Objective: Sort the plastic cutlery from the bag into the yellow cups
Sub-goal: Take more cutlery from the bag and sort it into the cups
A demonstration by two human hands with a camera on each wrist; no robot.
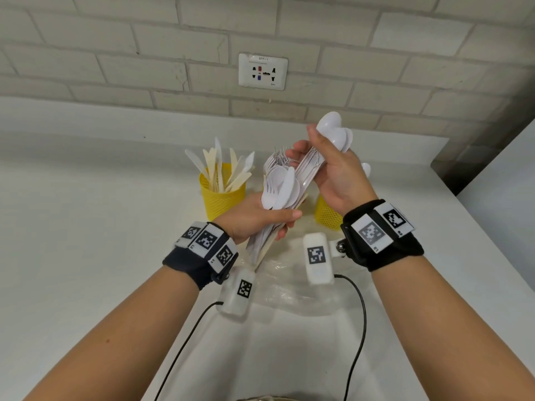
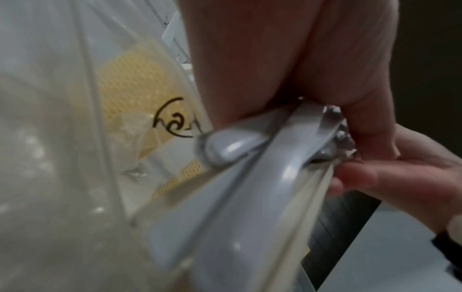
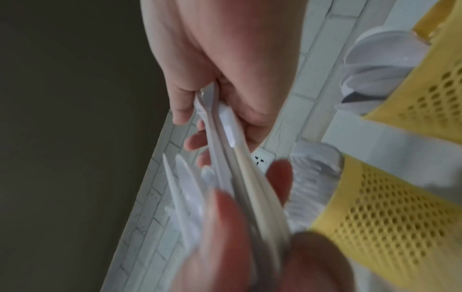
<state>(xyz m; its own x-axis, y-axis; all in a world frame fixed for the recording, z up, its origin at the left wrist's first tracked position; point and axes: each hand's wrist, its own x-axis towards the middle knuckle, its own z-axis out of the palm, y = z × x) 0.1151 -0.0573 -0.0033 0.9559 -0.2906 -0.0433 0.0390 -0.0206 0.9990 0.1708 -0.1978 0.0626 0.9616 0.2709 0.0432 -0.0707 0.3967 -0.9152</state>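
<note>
The left hand (image 1: pixel 254 218) held a bunch of cutlery (image 1: pixel 279 192) above the bag (image 1: pixel 295 287); the right hand (image 1: pixel 333 175) gripped spoons (image 1: pixel 335 134), best pulled out slowly toward the cup (image 1: pixel 327 215) beside the bag

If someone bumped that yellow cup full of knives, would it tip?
Possibly. The cup looks like light mesh, and its knives stand tall and splay past the rim, so it is likely top-heavy. On the smooth counter it may slide first.

A wall socket (image 1: pixel 263 71) sits in the brick wall (image 1: pixel 115 53) above the white counter (image 1: pixel 86 227).
</note>
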